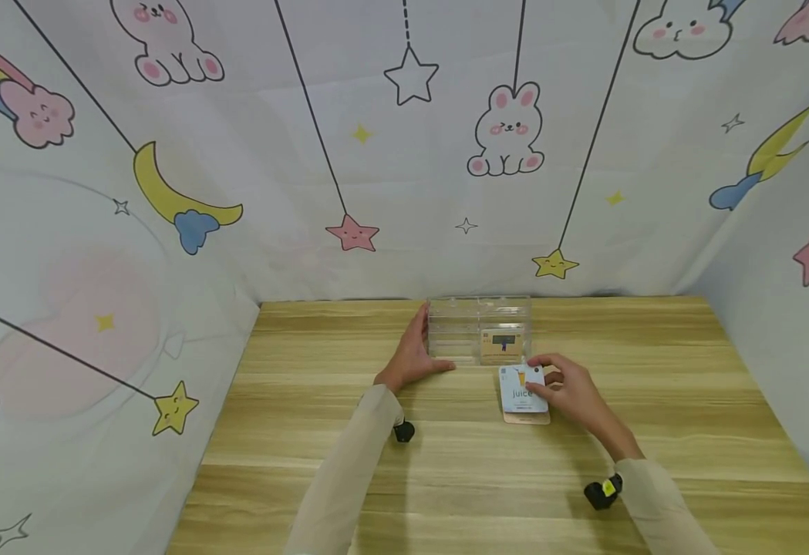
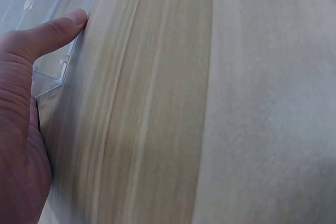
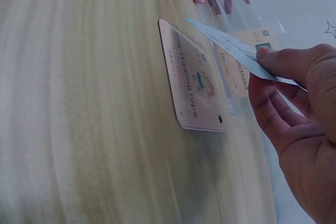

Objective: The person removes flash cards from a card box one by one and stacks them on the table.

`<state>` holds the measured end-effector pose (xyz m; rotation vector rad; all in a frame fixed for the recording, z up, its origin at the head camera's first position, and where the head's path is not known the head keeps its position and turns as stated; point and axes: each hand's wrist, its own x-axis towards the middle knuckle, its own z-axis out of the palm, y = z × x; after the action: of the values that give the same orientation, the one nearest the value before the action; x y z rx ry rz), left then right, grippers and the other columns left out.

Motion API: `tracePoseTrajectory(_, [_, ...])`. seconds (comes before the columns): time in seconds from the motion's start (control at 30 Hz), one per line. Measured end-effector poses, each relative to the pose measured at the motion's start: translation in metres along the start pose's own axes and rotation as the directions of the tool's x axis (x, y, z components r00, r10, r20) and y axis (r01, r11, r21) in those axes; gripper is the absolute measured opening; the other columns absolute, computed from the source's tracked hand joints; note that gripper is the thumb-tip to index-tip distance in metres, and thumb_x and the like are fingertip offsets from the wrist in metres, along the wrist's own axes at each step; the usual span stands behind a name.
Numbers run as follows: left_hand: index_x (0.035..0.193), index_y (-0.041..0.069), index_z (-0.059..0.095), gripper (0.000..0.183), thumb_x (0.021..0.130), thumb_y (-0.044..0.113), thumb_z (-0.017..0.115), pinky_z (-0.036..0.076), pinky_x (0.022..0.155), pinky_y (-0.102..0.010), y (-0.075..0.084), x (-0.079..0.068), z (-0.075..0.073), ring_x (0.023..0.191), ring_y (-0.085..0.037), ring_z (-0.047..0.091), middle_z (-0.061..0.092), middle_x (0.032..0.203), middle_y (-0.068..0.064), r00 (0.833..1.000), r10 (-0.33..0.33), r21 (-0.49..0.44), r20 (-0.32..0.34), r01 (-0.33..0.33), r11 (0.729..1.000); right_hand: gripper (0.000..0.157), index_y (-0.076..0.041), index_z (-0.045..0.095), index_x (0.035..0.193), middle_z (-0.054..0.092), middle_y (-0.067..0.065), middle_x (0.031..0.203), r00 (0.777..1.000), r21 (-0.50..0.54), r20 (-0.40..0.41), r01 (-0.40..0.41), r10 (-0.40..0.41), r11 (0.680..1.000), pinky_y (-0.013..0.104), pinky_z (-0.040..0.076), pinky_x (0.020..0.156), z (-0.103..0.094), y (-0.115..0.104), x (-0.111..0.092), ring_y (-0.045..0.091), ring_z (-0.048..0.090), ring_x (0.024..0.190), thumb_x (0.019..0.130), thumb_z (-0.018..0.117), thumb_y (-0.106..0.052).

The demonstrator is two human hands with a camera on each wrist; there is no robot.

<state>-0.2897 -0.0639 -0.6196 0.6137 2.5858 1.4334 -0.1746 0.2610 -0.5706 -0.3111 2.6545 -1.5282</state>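
Observation:
A clear plastic divided box (image 1: 454, 347) stands at the table's back edge. My left hand (image 1: 412, 356) touches it, fingers along its left side and thumb at the front edge; the left wrist view shows the thumb (image 2: 58, 32) against the clear wall. My right hand (image 1: 571, 388) pinches a white juice card (image 1: 520, 395) between thumb and fingers. In the right wrist view this card is tilted above a pink skipping rope card (image 3: 191, 85) on the table. A tan blackboard card (image 1: 502, 347) sits in the box's front right compartment.
The wood-grain table (image 1: 466, 493) extends in front of the box and to both sides. Behind it hangs a white cloth (image 1: 439, 169) printed with stars and rabbits, with similar cloth at left and right.

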Motion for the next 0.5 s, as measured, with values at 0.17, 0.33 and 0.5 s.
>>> tracePoseTrajectory(0.17, [0.168, 0.019, -0.001, 0.138, 0.073, 0.029, 0.098, 0.029, 0.121, -0.026, 0.0006, -0.0004, -0.0001, 0.155, -0.021, 0.024, 0.015, 0.172, -0.010, 1.000, -0.008, -0.009, 0.001, 0.008, 1.000, 0.040, 0.002, 0.063, 0.127, 0.063, 0.021, 0.125, 1.000, -0.008, -0.001, -0.003, 0.003, 1.000, 0.025, 0.060, 0.070, 0.0020, 0.0043, -0.0035, 0.024, 0.071, 0.089, 0.090, 0.079, 0.001])
tracePoseTrajectory(0.33, [0.168, 0.018, 0.000, 0.137, 0.073, 0.029, 0.098, 0.030, 0.122, -0.028, 0.0008, 0.0000, 0.0002, 0.155, -0.022, 0.024, 0.016, 0.171, -0.010, 1.000, -0.011, -0.002, 0.000, 0.011, 1.000, 0.040, 0.003, 0.063, 0.127, 0.063, 0.023, 0.126, 1.000, -0.001, 0.002, -0.012, 0.012, 1.000, 0.025, 0.060, 0.068, 0.0022, 0.0065, -0.0053, 0.025, 0.072, 0.089, 0.090, 0.078, 0.002])
tracePoseTrajectory(0.5, [0.168, 0.017, 0.000, 0.137, 0.073, 0.029, 0.098, 0.031, 0.121, -0.028, 0.0007, 0.0008, 0.0005, 0.155, -0.022, 0.025, 0.016, 0.171, -0.010, 1.000, -0.014, 0.003, -0.001, 0.014, 1.000, 0.038, 0.003, 0.064, 0.125, 0.063, 0.024, 0.125, 0.999, 0.001, 0.010, -0.040, 0.040, 0.999, 0.024, 0.060, 0.067, 0.0034, 0.0086, -0.0060, 0.025, 0.073, 0.089, 0.090, 0.079, 0.002])
